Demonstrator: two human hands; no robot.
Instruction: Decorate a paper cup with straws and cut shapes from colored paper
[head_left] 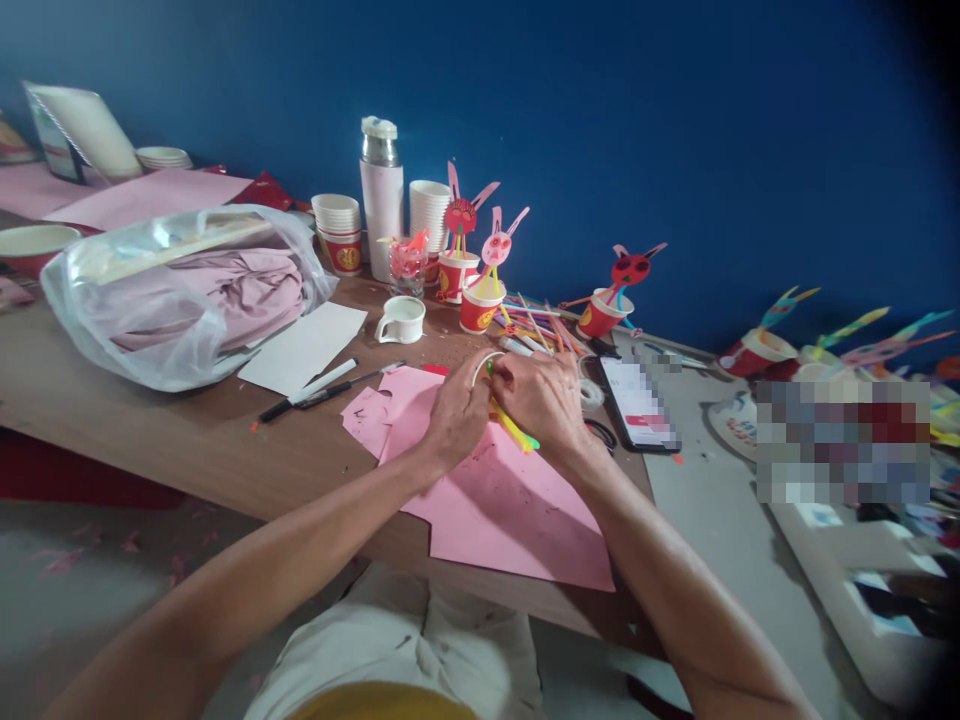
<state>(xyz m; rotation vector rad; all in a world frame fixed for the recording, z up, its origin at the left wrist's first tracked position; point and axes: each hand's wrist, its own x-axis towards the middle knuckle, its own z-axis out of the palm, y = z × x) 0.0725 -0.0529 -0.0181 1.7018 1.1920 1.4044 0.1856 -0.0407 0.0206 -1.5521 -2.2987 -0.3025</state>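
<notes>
My left hand (461,408) is closed around a paper cup, with only a white curved rim (486,362) showing above the fingers. My right hand (546,398) meets it on the other side, fingertips pinched at the cup beside a bit of green. Yellow and green stems (514,430), which look like pipe cleaners, stick out below between both hands. Most of the cup is hidden by the fingers. Beneath the hands lies pink paper (517,540) with dark marks, and a smaller cut pink piece (367,420) is at its left.
Red cups with rabbit-faced figures (497,250) stand at the back, near a pile of coloured stems (544,325). A phone (637,405) lies right. Markers (322,385), a white card (307,345), a small cup (402,320), a flask (382,215) and a plastic bag (187,300) are left.
</notes>
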